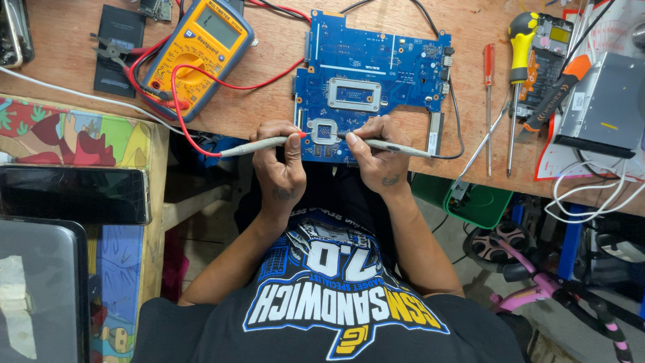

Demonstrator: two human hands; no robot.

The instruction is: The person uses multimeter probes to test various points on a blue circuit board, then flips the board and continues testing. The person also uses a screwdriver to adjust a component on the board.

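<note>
At the desk's [269, 107] near edge, the left hand [279, 165] fingers pinch a red-tipped probe [259, 144] and the right hand [376, 158] fingers pinch a black-tipped probe [393, 146] on the blue circuit board [369, 60].

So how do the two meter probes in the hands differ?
The left-hand probe has a red tip and a red lead; the right-hand probe has a dark tip and a black lead. The left one points right, the right one left. Both are grey, pen-held, tips on the blue circuit board.

Grey multimeter screen [216, 27] top left; dark phone screen [74, 195] at left edge.
</note>
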